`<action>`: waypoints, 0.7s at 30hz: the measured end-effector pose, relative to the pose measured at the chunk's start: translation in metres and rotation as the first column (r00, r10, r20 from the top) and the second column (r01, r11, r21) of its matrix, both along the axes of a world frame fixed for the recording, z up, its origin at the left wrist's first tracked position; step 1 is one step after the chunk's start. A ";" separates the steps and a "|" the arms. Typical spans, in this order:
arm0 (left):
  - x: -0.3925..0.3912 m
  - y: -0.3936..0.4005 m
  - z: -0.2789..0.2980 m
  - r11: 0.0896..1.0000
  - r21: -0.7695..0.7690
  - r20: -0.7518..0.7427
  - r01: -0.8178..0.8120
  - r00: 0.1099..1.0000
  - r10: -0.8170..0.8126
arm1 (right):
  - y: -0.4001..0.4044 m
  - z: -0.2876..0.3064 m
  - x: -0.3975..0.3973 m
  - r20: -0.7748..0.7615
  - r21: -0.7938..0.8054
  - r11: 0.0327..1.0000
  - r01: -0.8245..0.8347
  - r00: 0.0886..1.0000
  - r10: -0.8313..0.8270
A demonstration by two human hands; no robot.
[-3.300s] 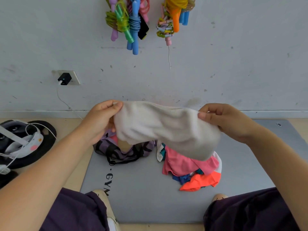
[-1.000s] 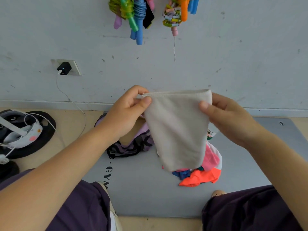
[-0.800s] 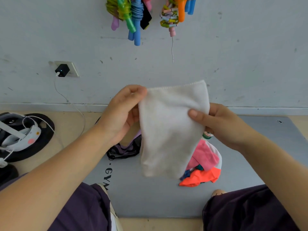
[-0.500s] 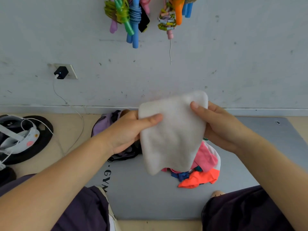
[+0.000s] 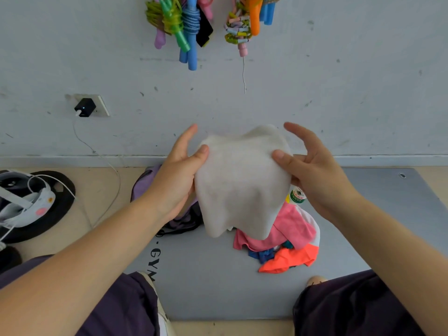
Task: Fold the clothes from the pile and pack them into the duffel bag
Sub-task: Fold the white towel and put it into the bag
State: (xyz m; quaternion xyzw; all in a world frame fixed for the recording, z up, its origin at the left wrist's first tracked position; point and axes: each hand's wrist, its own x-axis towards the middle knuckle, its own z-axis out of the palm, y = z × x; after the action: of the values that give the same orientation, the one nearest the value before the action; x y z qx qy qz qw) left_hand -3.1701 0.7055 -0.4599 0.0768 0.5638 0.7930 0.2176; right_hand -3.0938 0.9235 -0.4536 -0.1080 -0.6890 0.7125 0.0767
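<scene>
A white cloth [image 5: 238, 185], folded into a thick pad, hangs in the air in front of me. My left hand [image 5: 178, 178] holds its left edge, thumb pressed on the front and fingers behind. My right hand [image 5: 312, 170] holds the right edge the same way, with the index finger raised off the cloth. Below the cloth lies the pile of clothes [image 5: 286, 238]: pink, white, blue and bright orange pieces. The purple and black duffel bag [image 5: 174, 219] lies on the mat to the pile's left, mostly hidden behind my left hand and the cloth.
A grey gym mat [image 5: 206, 282] covers the floor below me, my knees in dark trousers at its near edge. A small bottle [image 5: 297, 195] stands behind the pile. A white headset on a black disc [image 5: 29, 204] lies at the left. Jump ropes [image 5: 184, 23] hang on the wall.
The long cloth has been folded in steps into a compact pad. In the last half second both hands shifted their hold to its upper sides and the right index finger lifted.
</scene>
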 end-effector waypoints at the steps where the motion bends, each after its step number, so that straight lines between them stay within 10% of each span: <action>1: -0.001 -0.001 0.000 1.000 -0.007 -0.029 0.028 0.999 -0.028 | 0.000 0.000 0.000 -0.017 0.017 1.000 -0.013 1.000 0.013; 9: -0.007 -0.013 0.002 0.962 -0.227 -0.185 0.152 0.963 -0.196 | 0.005 0.003 0.000 -0.004 0.000 0.989 -0.146 0.989 0.146; 13: -0.010 -0.014 -0.005 0.904 -0.428 -0.304 0.015 0.939 -0.160 | 0.003 -0.001 -0.002 0.067 0.248 0.962 -0.113 0.993 0.099; 21: -0.016 -0.018 -0.004 0.658 -0.732 -0.485 -0.177 0.814 -0.320 | 0.010 0.001 -0.002 0.004 0.828 0.560 -0.039 0.998 0.063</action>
State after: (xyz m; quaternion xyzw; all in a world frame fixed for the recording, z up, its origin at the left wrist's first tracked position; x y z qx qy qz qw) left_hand -3.1862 0.6872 -0.4643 0.2397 0.8731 0.4168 0.0809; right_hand -3.0953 0.9335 -0.4530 -0.0306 -0.9442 0.3101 0.1068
